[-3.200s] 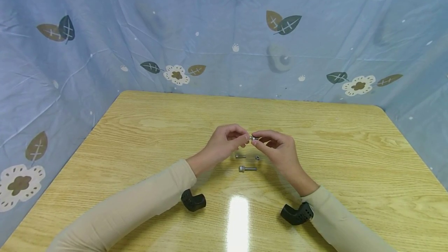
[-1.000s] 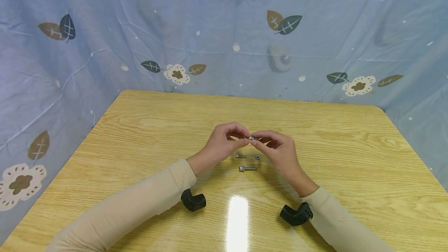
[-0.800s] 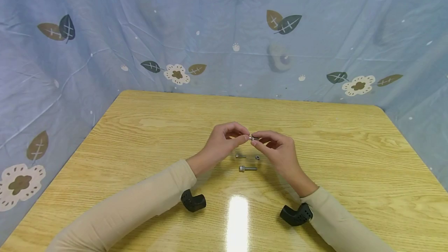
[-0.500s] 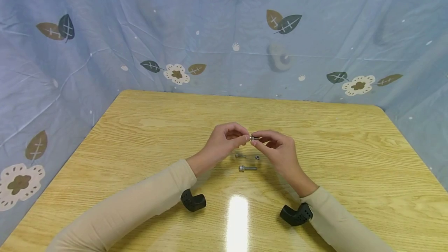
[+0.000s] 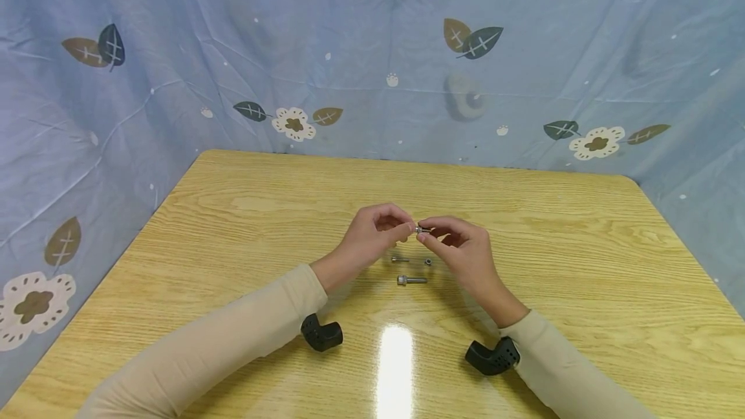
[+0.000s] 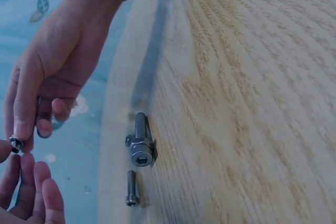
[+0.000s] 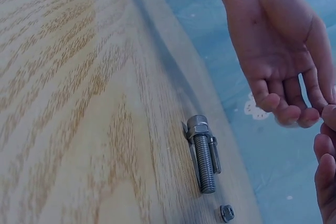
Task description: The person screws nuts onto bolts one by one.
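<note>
Above the table, both hands meet at a small metal bolt (image 5: 421,230). My left hand (image 5: 372,238) pinches its left end between thumb and fingertips. From the other side, my right hand (image 5: 465,247) grips it with thumb and index finger around the middle, the shank pointing right. The fingertips partly cover the bolt, so whether a nut sits on it is hard to tell. Below the hands lie a thin small bolt (image 5: 399,259), a loose nut (image 5: 428,262) and a larger bolt (image 5: 412,280). In the right wrist view a nut (image 7: 199,129) sits against the larger bolt's head.
The wooden table (image 5: 262,212) bears the loose fasteners near its middle. A blue patterned curtain (image 5: 372,50) hangs behind it and at both sides. Black wrist mounts (image 5: 322,333) stick out beneath both forearms.
My left thumb and fingertips have shifted back and forth at the bolt's end, the thumb straighter one second ago and bent now. The right hand and the fasteners on the table stay put.
</note>
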The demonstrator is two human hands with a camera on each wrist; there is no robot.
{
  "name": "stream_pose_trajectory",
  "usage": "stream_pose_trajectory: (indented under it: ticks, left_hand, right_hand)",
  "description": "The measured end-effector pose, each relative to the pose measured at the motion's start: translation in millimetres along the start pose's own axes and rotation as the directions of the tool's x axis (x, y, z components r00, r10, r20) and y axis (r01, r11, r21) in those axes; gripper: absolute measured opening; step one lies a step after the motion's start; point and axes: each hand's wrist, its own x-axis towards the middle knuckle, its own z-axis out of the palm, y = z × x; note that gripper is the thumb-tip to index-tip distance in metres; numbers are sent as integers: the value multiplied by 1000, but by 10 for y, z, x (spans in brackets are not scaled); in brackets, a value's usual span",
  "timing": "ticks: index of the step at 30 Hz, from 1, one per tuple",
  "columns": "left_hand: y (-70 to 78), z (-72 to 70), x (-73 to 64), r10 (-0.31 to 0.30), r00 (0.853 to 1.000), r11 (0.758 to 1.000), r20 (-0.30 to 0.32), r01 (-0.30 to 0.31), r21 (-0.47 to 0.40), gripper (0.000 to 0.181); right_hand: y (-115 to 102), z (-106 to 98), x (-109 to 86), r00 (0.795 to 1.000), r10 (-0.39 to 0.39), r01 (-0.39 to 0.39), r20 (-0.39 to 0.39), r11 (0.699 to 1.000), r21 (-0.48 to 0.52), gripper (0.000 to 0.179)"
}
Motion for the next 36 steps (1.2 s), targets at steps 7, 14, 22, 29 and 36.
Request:
stream_pose_trajectory:
  ticks: [7,14,22,29,36]
  left_hand:
    - [13,-2,-2,14,1000,1000,13,-14,4,10]
    - [2,2,-6,27,1000,999,0,-27,40,9]
    - [-4,-4,-17,-4,1000,1000,21,4,-5,10]
    - [-16,-3,-17,51,999,998,9,-51,42,11]
    - [-22,0,-25,39,999,998,20,-39,39,10]
  right_hand:
    - [-5,3,3,1000,-23,23,0,1000,-10,17]
    - [-7,10,-10,1000,-21,21,0,999,-24,19]
    - [5,17,-15,1000,-12,12,-1,1000,-13,16]
    - [21,13,-24,1000,-12,12,16,1000,-10,16]
    - [23,15,-34,1000,7,-7,-2,1000,-12,15]
